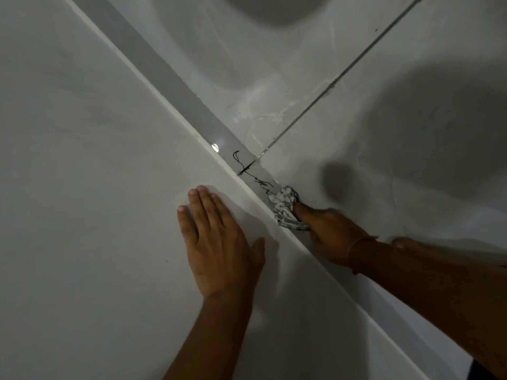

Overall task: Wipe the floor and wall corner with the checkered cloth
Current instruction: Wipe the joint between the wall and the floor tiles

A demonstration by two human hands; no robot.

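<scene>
A crumpled black-and-white checkered cloth (285,207) is pressed into the corner where the white wall (82,160) meets the grey skirting strip (192,100) and the tiled floor (274,78). My right hand (326,234) grips the cloth from behind, fingers pointing up along the corner. Black scribbled marks (252,174) run along the skirting just ahead of the cloth. My left hand (219,242) lies flat on the wall, fingers together, holding nothing.
A dark grout line (343,75) crosses the marbled floor tiles and meets the skirting near the marks. Large shadows fall on the floor at the top and right. A small bright reflection (214,146) shows on the skirting.
</scene>
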